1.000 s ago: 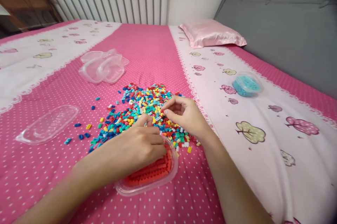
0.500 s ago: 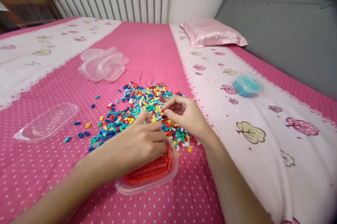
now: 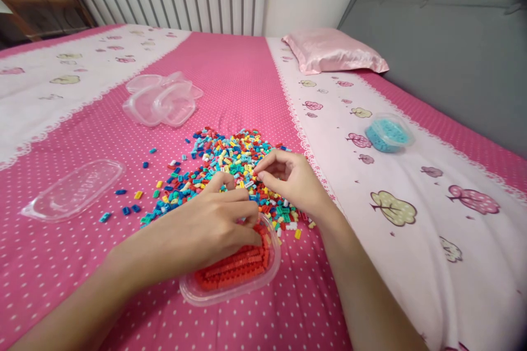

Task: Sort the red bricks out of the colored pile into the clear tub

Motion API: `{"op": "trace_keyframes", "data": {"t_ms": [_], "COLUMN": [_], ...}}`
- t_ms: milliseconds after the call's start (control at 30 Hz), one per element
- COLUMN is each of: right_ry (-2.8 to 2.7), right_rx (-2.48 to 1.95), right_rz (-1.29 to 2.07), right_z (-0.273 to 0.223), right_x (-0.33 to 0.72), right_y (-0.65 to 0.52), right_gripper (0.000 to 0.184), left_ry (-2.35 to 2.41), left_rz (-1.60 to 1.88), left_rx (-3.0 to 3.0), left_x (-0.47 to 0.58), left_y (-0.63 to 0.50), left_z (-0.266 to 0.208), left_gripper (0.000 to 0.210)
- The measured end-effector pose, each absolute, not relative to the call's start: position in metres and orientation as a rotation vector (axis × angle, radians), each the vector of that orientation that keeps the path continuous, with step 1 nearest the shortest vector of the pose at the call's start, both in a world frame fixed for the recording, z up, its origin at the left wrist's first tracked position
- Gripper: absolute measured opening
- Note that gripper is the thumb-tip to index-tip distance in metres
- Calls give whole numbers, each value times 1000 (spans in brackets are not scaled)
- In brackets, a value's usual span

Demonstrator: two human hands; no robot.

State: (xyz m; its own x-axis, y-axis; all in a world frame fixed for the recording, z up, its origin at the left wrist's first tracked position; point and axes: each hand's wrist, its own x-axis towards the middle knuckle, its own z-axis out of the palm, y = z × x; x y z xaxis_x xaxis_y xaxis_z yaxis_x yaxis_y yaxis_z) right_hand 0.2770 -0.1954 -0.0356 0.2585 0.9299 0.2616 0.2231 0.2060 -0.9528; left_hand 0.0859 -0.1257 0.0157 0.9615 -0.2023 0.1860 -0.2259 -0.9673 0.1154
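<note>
Small plastic building bricks (image 3: 230, 159) of many colours lie in a loose pile. At its near right side, my right hand (image 3: 290, 180) pinches a small red brick (image 3: 256, 173) between thumb and forefinger. My left hand (image 3: 224, 219) hovers over the near edge of the pile and the clear plastic tub (image 3: 214, 297), its fingers bent and closed. Whatever its fingertips grip, if anything, is hidden behind the hand. Rows of red bricks (image 3: 236, 271) fill the tub, partly covered by that hand.
On the bed, a clear lid (image 3: 74, 190) lies at left, and several clear containers or lids (image 3: 162, 101) are stacked behind the pile. A tub of light blue bricks (image 3: 387, 134) stands at right. Further back is a pink pillow (image 3: 333, 51). Stray bricks (image 3: 126, 211) dot the sheet.
My left hand has shifted slightly to the left, with its fingers bent a little differently over the tub. The right hand stays almost still at the pile.
</note>
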Motion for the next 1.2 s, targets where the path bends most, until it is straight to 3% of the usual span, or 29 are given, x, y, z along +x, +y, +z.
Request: {"op": "trace_keyframes", "data": {"t_ms": [233, 867, 967, 1200], "right_ry": [-1246, -1250, -1254, -1272], "right_rx": [-1282, -1302, -1308, -1297], "right_rz": [729, 730, 735, 761], "right_z": [-36, -35, -35, -34], "right_x": [277, 277, 278, 275], "right_y": [-196, -197, -198, -199], "right_gripper": [4, 3, 3, 7], "left_ry": [-323, -280, -213, 71], "left_rz": [221, 201, 328, 696], "left_rx": [3035, 2999, 2959, 2925], "left_x": [84, 77, 74, 75], "left_y": [-123, -115, -105, -85], "left_z": [6, 14, 17, 6], "left_gripper": [12, 24, 31, 17]}}
